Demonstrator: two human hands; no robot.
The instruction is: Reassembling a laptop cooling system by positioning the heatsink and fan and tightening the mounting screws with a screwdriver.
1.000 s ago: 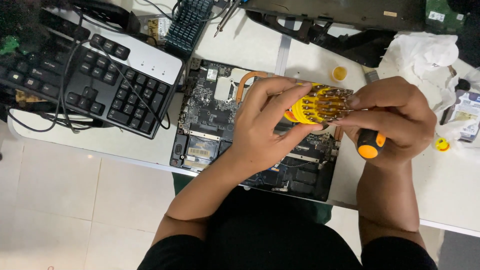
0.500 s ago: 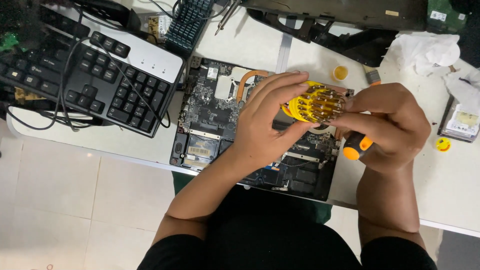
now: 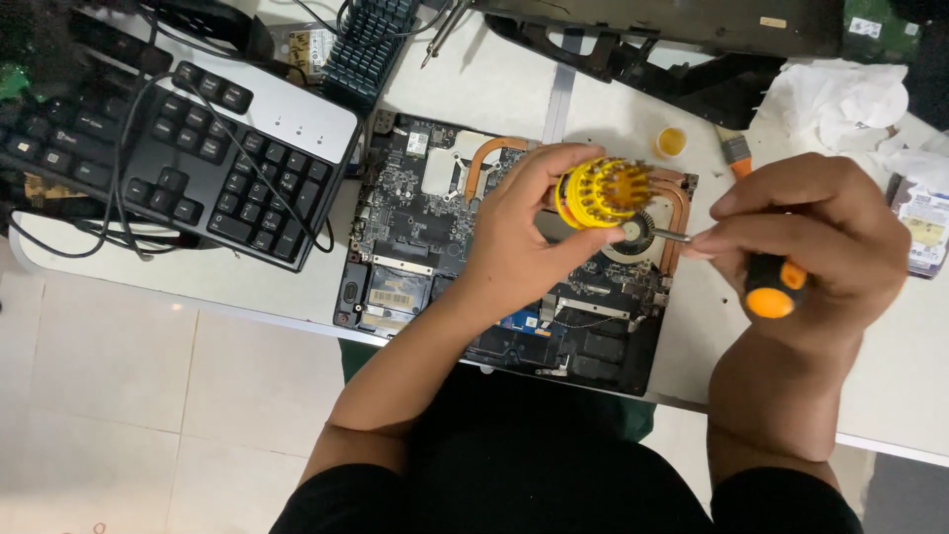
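Above laptop board [image 3: 415, 237], left hand [image 3: 514, 252] gripping yellow bit holder [image 3: 601, 191].

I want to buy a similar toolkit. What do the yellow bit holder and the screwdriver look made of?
The yellow bit holder in the left hand looks like glossy moulded plastic, with metallic bit ends glinting in its ring of sockets. The screwdriver in the right hand has a black and orange handle, probably plastic or rubbery, and a thin, shiny shaft, likely steel.
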